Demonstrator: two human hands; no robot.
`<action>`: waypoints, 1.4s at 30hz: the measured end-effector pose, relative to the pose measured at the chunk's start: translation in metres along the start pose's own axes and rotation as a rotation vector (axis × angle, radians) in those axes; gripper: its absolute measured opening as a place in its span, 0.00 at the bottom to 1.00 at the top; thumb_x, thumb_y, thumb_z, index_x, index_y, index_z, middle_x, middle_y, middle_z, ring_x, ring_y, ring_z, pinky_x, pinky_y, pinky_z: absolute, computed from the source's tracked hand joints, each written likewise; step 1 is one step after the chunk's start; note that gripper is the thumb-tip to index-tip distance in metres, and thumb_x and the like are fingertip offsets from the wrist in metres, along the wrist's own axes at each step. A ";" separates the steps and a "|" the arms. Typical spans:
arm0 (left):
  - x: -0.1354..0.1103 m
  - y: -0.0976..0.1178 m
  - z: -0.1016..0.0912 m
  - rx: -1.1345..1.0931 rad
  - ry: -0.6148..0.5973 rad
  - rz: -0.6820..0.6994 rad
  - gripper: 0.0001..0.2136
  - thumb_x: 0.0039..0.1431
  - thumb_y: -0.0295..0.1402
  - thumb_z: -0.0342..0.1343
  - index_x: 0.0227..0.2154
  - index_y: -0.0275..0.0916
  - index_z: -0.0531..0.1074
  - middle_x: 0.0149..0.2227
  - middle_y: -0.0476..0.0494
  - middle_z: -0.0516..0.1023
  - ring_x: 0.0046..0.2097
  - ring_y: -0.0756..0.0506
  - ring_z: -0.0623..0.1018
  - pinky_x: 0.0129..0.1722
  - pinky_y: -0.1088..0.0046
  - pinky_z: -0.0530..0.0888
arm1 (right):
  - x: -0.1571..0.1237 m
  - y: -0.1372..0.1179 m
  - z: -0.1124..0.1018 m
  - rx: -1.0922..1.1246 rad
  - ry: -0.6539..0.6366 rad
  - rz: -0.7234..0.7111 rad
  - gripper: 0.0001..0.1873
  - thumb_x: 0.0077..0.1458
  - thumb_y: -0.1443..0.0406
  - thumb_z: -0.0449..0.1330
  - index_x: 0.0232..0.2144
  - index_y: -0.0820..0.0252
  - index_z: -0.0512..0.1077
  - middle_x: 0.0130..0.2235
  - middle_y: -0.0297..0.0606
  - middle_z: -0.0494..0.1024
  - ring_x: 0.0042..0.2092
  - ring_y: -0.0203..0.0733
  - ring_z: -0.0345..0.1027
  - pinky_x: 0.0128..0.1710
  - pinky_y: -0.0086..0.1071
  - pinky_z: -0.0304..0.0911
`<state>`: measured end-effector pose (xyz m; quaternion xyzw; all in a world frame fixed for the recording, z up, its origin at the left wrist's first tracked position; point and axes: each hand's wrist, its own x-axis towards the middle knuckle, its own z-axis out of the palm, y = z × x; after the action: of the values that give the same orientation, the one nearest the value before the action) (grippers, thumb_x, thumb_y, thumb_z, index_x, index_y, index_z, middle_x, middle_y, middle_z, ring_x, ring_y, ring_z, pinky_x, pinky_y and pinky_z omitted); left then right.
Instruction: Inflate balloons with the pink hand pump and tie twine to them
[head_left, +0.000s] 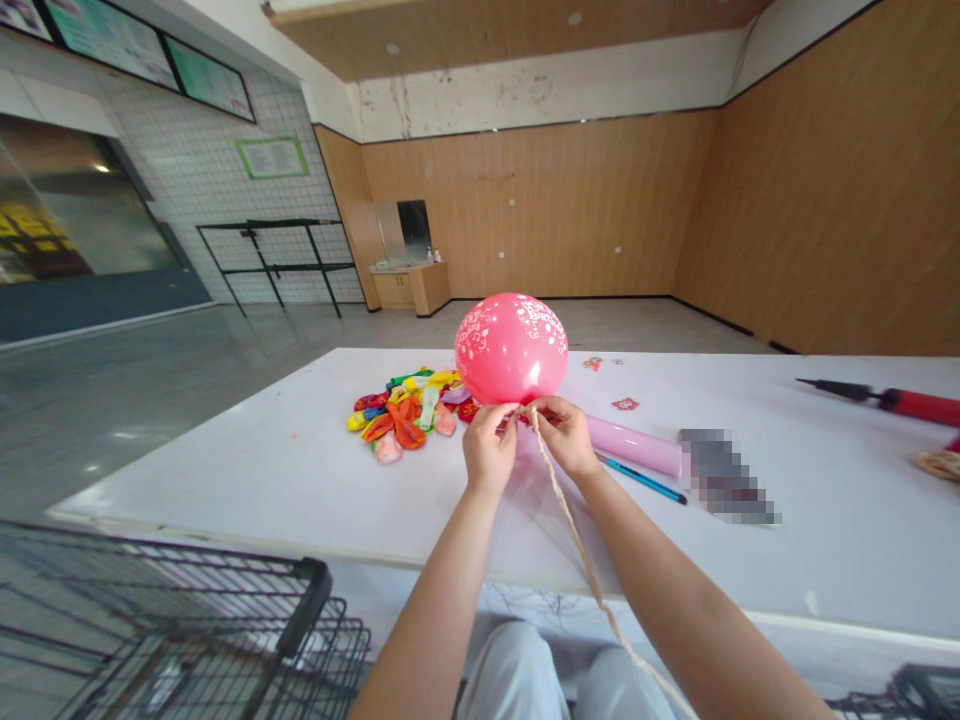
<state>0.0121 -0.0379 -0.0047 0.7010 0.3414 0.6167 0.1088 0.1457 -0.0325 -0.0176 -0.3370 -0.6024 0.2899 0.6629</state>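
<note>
An inflated pink-red balloon (511, 345) with white printed lettering rests at the middle of the white table, its neck end toward me. My left hand (491, 447) is closed in a pinch at the balloon's neck. Beside it, my right hand (568, 435) pinches a beige string (559, 490) close to the same neck. From the fingers, the string runs down between my forearms and past my knees. The fingertips nearly meet and hide most of the neck, so whether the string loops around it cannot be seen.
Uninflated coloured balloons (409, 415) lie in a heap at left. Right of my hands are a lilac cylinder (637, 445), a blue pen (646, 480) and a blurred-out dark object (724, 475). A red-black hand pump (911, 402) lies far right. A wire cart (225, 610) stands front left.
</note>
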 end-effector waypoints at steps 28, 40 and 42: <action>-0.001 0.002 0.000 0.143 0.080 0.104 0.03 0.59 0.28 0.54 0.32 0.38 0.72 0.33 0.44 0.74 0.33 0.49 0.74 0.32 0.75 0.73 | -0.001 -0.009 0.004 0.130 -0.103 0.263 0.16 0.44 0.55 0.66 0.22 0.62 0.71 0.21 0.33 0.73 0.23 0.33 0.64 0.26 0.28 0.62; -0.001 0.000 -0.001 0.156 0.118 0.053 0.03 0.58 0.26 0.53 0.31 0.39 0.70 0.32 0.43 0.73 0.34 0.47 0.73 0.34 0.72 0.73 | -0.001 -0.008 0.002 0.165 -0.163 0.294 0.13 0.43 0.58 0.66 0.20 0.61 0.71 0.21 0.31 0.72 0.23 0.33 0.64 0.26 0.27 0.61; -0.001 0.000 -0.001 0.155 0.127 0.037 0.03 0.57 0.25 0.53 0.32 0.39 0.69 0.32 0.43 0.73 0.34 0.47 0.74 0.34 0.72 0.73 | -0.001 -0.007 0.002 0.166 -0.175 0.300 0.13 0.43 0.57 0.66 0.21 0.61 0.71 0.21 0.32 0.73 0.23 0.33 0.64 0.26 0.28 0.61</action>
<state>0.0110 -0.0383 -0.0053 0.6731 0.3812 0.6334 0.0209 0.1433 -0.0376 -0.0125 -0.3407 -0.5747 0.4623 0.5830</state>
